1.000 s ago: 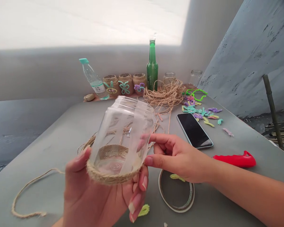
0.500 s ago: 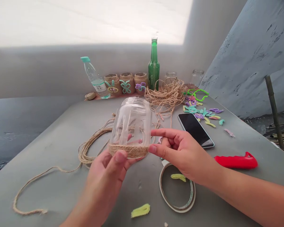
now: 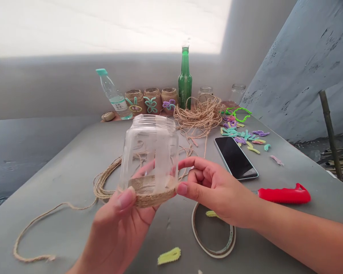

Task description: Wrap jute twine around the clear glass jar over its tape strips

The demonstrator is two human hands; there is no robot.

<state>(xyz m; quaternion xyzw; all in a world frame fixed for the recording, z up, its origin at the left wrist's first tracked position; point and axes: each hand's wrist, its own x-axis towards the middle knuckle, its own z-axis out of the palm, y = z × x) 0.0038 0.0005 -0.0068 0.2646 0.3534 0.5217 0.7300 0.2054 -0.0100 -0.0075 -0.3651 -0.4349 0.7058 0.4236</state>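
Seen from the head camera, both hands work together on one glass jar (image 3: pixel 150 152), held in the air above the near left part of a grey table (image 3: pixel 74 152). The left hand (image 3: pixel 117 224) cradles the base from below, and its left thumb (image 3: pixel 125 198) presses on a jute twine band (image 3: pixel 153 196) wrapped around the bottom of the jar. The right hand (image 3: pixel 214 190) comes in from the right, pinching the jar's right side between its right thumb (image 3: pixel 182 189) and bent fingers (image 3: pixel 194 167). The hands stay apart, with the jar between them, and this grip seems chosen to steady the wrapped end while the bare glass above stays free.

A loose coil of jute twine (image 3: pixel 103 182) lies just behind the left hand, its end trailing toward the near left. Farther off sits a tangled heap of twine (image 3: pixel 200 116). Right of the jar lie a smartphone (image 3: pixel 234 158), a red plastic handle (image 3: pixel 284 195) and a ring of tape (image 3: pixel 214 253). Along the far edge stand three twine-wrapped jars (image 3: pixel 144 101), a green glass bottle (image 3: pixel 185 82) and a plastic water bottle (image 3: pixel 112 95), set out of the way of the hands.
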